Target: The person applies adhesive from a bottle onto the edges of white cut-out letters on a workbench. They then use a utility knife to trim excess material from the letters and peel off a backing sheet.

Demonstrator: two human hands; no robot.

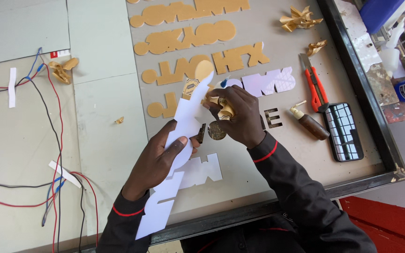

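Fingers of my left hand (158, 157) are wrapping around a long white cut-out strip (179, 140), thumb lying across its face and the rest curled behind it, so the strip is slanting from near my left sleeve up toward the middle of the table (277, 159). At the strip's upper end a patch of gold backing film (192, 86) is showing where the covering is lifted. My right hand (237, 117) is closing narrowly on a crumpled gold scrap (222, 107) just beside that upper end, fingertips pinched tight on it.

Beneath my hands another white cut-out (202, 171) is lying flat on the grey table, and a lilac-white one (268, 82) is lying just beyond my right knuckles. Rows of gold letter shapes (188, 37) are lying farther up the board. To my right an orange utility knife (314, 84), a wooden-handled tool (309, 122) and a dark phone (344, 132) are lying near one another, well apart from the strip. Peeled gold curls (300, 18) are sitting near the table's far edge. Off to my left, red, blue and black wires (55, 140) are trailing across the pale surface.
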